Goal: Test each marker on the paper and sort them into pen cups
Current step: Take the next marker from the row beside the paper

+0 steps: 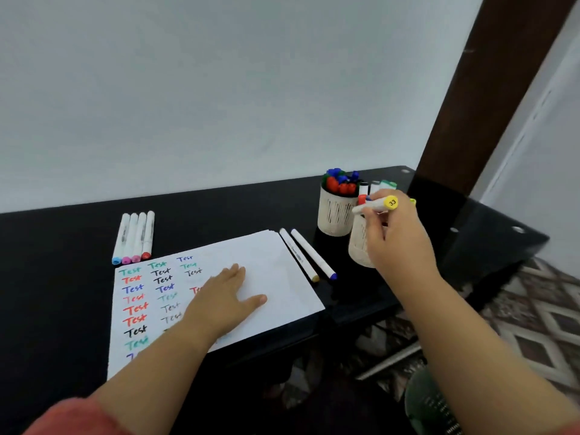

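Flat on the white sheet of paper (276, 271) scrawled with coloured "Test" words, my left hand (227, 301) presses down, fingers straight. I have my right hand (397, 243) pinching a white marker with a yellow cap numbered 33 (378, 205) over the nearer cream slotted pen cup (359, 246); the farther cream cup (335, 213) holds red and blue markers.

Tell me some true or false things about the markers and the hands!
1. The right hand holds a yellow-capped marker. True.
2. The left hand holds a marker. False: it lies flat on the paper.
3. Four markers lie left of the paper's top. True.
4. Both pen cups are empty. False: the far cup holds red- and blue-capped markers.
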Tool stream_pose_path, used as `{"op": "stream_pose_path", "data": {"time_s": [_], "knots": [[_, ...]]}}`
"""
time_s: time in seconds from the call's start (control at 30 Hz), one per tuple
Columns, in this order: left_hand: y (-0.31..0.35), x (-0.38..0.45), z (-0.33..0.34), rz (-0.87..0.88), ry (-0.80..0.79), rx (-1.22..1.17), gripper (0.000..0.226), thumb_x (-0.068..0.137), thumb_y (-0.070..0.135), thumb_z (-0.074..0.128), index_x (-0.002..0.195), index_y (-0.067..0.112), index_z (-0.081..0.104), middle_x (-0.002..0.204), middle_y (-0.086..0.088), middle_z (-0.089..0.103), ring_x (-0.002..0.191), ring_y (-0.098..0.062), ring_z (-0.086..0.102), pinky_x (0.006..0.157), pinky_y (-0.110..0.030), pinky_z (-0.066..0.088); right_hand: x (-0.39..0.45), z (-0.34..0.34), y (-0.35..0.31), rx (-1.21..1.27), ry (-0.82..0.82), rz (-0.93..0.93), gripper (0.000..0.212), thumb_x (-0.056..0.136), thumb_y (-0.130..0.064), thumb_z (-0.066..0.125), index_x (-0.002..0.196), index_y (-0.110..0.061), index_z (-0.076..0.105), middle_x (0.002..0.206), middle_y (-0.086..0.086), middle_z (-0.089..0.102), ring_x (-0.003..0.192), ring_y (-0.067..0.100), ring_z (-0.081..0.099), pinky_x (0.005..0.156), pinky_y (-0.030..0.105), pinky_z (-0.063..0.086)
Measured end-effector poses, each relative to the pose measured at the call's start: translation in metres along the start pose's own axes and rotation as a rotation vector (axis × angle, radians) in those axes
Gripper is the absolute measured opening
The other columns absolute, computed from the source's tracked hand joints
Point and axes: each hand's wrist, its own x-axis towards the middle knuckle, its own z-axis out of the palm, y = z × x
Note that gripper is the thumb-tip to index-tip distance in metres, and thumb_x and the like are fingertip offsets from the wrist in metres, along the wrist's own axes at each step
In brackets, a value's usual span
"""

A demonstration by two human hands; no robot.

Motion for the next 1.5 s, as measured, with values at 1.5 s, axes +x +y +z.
{"op": "stream_pose_path", "data": {"time_s": [1.5], "knots": [[-0.009, 0.006, 0.015, -0.035, 0.05, 0.006, 0.075, 0.087, 0.064, 0.04, 0.15, 0.03, 0.015, 0.156, 0.019, 0.003, 0.144, -0.006, 0.004, 0.117, -0.032, 0.009, 0.057, -0.01, 0.06, -0.446, -0.318, 0.001, 0.033, 0.098, -0.028, 0.049, 0.127, -0.014, 0.042, 0.097, 0.009, 0.063, 0.085, 0.027, 0.06, 0.074, 0.041, 0.052]]}}
